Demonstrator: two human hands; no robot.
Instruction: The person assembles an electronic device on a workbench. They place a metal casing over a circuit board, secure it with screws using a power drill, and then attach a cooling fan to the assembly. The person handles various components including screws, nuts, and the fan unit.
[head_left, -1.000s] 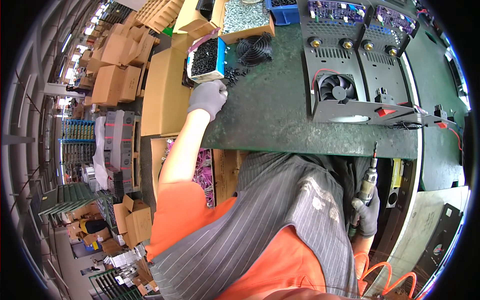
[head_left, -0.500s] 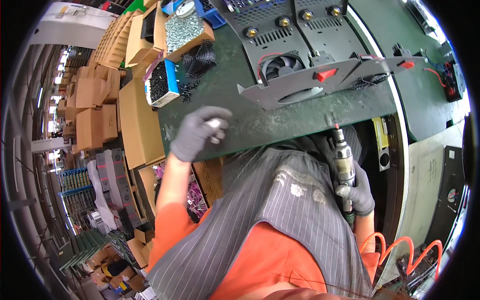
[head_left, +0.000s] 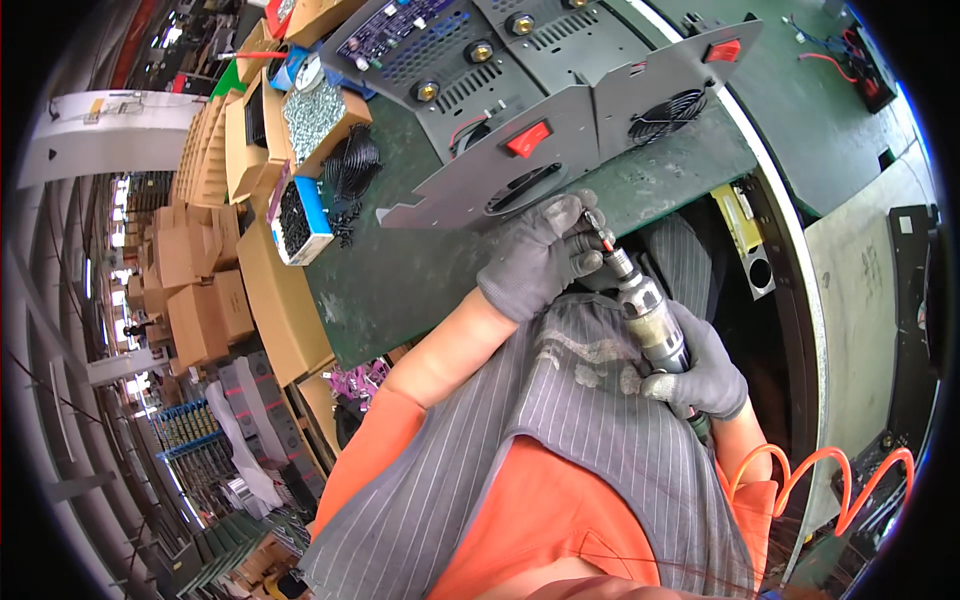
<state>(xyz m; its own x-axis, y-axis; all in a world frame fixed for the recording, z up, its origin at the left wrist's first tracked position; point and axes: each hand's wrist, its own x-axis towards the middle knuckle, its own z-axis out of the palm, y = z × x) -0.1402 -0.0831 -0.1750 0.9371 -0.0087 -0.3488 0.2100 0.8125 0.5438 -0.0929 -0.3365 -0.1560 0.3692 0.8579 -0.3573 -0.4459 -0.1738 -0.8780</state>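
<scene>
My gloved right hand (head_left: 705, 370) is wrapped around an air screwdriver (head_left: 650, 325), which points up and away from me. At its bit, my gloved left hand (head_left: 545, 250) has its fingers pinched on a small metal piece that looks like a screw (head_left: 597, 222). Just beyond the left hand stand grey metal casings with upright end panels (head_left: 470, 185). A red rocker switch (head_left: 528, 140) sits in the nearer panel above a round cutout. Another red switch (head_left: 723, 50) and a black wire fan guard (head_left: 668, 117) are on the farther panel.
On the green bench (head_left: 375, 290), at left, are a blue-and-white box of black screws (head_left: 297, 222), a carton of silver screws (head_left: 313, 112) and stacked black fan guards (head_left: 352, 165). An orange coiled hose (head_left: 840, 460) hangs at lower right. Cardboard boxes (head_left: 205, 320) stand farther left.
My left hand has moved right, from over the bench's left side to the screwdriver's bit. The screwdriver has tilted and shifted slightly left. The view has turned, so the casings appear farther left.
</scene>
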